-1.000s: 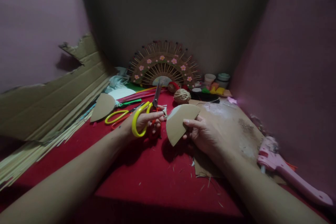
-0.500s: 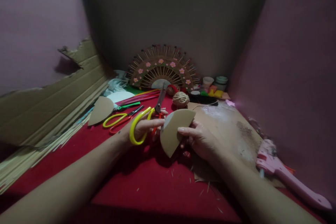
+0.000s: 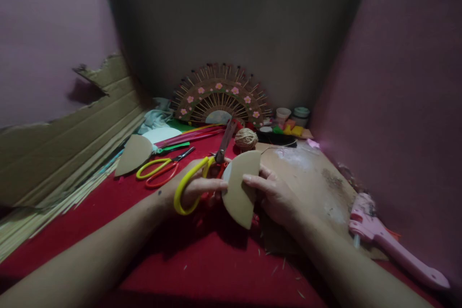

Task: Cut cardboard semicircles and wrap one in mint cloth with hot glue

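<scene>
A tan half-round piece of cardboard (image 3: 241, 192) is held upright between both hands, and a paler layer shows along its left edge. My right hand (image 3: 277, 197) is closed on its right side, thumb flat on the front face. At the left edge, my left hand (image 3: 197, 185) presses its thumb against the piece. Scissors (image 3: 224, 143) with yellow and red handles hang on that same hand, the yellow loop around the thumb, blades pointing away. The left fingers are mostly hidden behind the cardboard. A second pair of scissors (image 3: 162, 169) lies on the red cloth (image 3: 173, 269).
A decorated fan (image 3: 220, 89) stands against the back wall, with a ball of twine (image 3: 246, 139) before it. Left lie another cardboard piece (image 3: 134, 155) and thin sticks (image 3: 72, 197). Right are a stained board (image 3: 310, 187), a pink glue gun (image 3: 390, 245) and small tubs (image 3: 301, 115).
The cardboard piece has turned so its straight edge stands nearly upright. Both hands keep hold of it, and the scissors on my left hand have shifted slightly. The view has moved a little.
</scene>
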The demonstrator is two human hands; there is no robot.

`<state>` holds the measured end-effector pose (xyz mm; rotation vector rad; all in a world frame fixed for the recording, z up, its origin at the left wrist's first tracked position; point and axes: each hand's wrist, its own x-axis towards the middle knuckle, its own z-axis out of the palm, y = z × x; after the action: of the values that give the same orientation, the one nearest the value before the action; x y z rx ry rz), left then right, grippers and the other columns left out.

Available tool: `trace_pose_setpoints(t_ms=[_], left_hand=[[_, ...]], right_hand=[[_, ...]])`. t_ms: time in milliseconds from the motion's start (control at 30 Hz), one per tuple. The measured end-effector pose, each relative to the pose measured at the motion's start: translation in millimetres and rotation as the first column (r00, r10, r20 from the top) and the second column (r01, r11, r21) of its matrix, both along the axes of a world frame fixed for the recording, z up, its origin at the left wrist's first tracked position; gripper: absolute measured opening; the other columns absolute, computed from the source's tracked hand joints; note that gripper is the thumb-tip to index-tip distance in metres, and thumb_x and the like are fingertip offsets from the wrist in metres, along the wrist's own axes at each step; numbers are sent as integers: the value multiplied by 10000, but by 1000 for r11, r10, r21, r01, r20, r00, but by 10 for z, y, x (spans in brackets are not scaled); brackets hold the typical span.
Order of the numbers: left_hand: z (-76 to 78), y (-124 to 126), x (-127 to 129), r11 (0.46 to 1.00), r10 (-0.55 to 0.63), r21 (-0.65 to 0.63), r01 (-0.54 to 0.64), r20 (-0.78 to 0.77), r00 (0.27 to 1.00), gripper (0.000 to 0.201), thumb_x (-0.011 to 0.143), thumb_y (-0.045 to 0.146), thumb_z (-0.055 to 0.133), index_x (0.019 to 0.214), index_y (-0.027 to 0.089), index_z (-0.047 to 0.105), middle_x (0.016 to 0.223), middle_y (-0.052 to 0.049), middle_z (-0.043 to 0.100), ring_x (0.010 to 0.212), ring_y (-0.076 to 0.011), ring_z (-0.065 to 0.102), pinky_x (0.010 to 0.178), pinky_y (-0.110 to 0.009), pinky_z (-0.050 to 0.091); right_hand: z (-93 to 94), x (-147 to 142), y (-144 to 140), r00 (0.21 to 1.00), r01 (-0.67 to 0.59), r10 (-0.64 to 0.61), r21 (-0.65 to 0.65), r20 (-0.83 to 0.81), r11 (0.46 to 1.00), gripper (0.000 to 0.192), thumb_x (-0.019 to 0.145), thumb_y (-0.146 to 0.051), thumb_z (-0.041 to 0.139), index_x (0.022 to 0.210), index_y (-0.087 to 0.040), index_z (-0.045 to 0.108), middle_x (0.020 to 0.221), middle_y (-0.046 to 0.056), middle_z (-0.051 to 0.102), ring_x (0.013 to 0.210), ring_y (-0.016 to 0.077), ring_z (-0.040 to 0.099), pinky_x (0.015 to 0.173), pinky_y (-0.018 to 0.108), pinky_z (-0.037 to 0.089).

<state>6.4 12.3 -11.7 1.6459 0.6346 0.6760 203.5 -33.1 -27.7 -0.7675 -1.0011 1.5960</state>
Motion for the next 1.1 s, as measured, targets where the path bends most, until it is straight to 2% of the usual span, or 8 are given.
trace_pose_setpoints(t_ms=[67,200,333,467,567,667,900,1100], left_hand=[[41,-85,20,1000,-1,30,3,-54,999,258,818,324,659,1018,165,627,679,-20,618,547,-135,562,506,-239,454],[146,-203,52,997,-2,79,14,-143,990,392,852,376,610,1182,178,537,697,-1,611,510,-122,541,473,-226,442],[175,-185,27,980,78,199,-24,-269,960,315,872,341,549,1145,183,550,758,-4,585,616,-134,551,542,-225,445],[110,-130,-6,899,186,433,-63,-248,951,317,849,289,537,1158,226,577,752,0,586,665,-153,556,592,-233,429],[84,-129,-4,842,242,533,-85,-230,943,319,855,303,522,1162,246,589,903,-44,654,833,-216,606,716,-285,457],[99,-150,2,814,258,580,-43,-294,920,306,886,280,479,1179,242,560,994,-53,659,872,-220,605,765,-305,440],[78,-152,-12,733,351,680,22,-406,844,299,894,296,463,1169,218,552,912,-49,655,753,-203,594,673,-296,404],[44,-111,-42,733,320,679,47,-404,857,315,879,312,495,1169,214,569,890,-51,658,717,-191,582,646,-283,402]], right_hand=[[26,-5,-18,999,50,-50,0,-13,999,281,740,-346,721,990,-237,652,837,13,714,708,169,637,647,286,493],[50,21,-13,996,90,-90,4,-9,996,215,695,-275,743,893,-227,673,770,-3,716,671,171,641,662,302,499],[111,59,4,986,162,-160,36,-51,986,208,682,-247,719,880,-210,671,749,0,708,656,172,629,666,313,499],[266,83,-16,954,300,-300,58,-5,952,185,640,-229,719,807,-214,640,718,-18,683,669,168,606,679,306,497],[348,97,-30,929,364,-368,90,40,927,178,636,-219,698,796,-219,620,727,-21,677,680,170,595,676,305,495],[352,104,-30,929,363,-367,93,37,927,172,652,-234,680,808,-221,608,735,-16,677,689,181,603,681,314,492],[336,89,-47,947,320,-321,55,2,946,227,659,-219,676,878,-236,620,790,-12,691,742,207,634,731,351,500],[332,111,-39,938,338,-342,78,54,938,221,659,-229,682,874,-237,632,782,-9,693,749,210,627,759,367,493]])
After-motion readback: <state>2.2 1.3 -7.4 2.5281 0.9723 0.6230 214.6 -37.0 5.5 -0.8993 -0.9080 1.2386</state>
